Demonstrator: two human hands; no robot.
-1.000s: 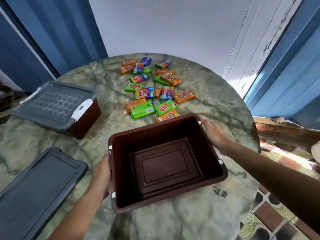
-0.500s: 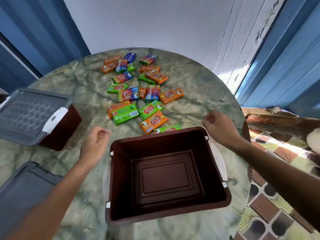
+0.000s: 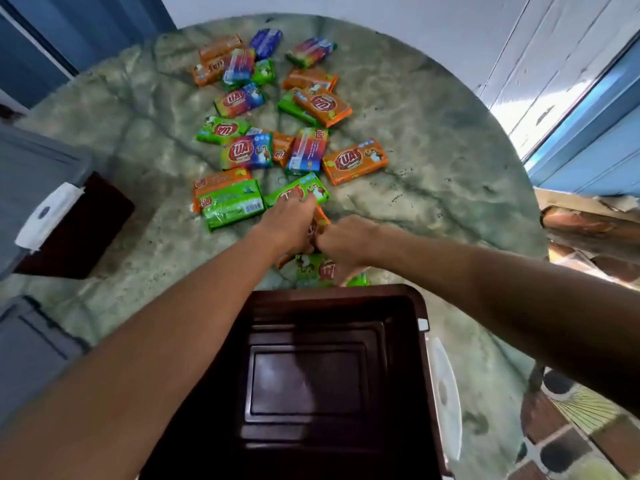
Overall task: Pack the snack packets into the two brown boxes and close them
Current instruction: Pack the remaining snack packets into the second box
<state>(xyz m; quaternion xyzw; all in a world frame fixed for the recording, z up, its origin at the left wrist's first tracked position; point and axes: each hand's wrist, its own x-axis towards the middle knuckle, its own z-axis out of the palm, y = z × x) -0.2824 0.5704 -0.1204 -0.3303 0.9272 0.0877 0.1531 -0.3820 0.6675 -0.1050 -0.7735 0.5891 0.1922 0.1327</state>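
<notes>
Both hands are out over the near end of the scatter of snack packets. The left hand lies palm down with its fingers stretched flat across a green packet and an orange packet tucked partly beneath it; it presses on them and has not closed round either. The right hand sits just beside it, knuckles up and fingers curled under, over another green packet; whether it has actually pinched anything I cannot tell, since the fingertips are hidden.

Straight below the hands, at the near edge of the tabletop, stands the open brown box with nothing in it. The second brown box sits at the left edge under its grey lid, and a loose grey lid lies nearer.

The trouble I would expect is with the wrappers. They look glossy and overlap, so a flat-handed drag could fan them apart or push one off to the side rather than gather them. With the two hands crowded together, a grab could lift two packets and drop one short of the box rim. The remaining packets lie further towards the far edge, a longer reach.
</notes>
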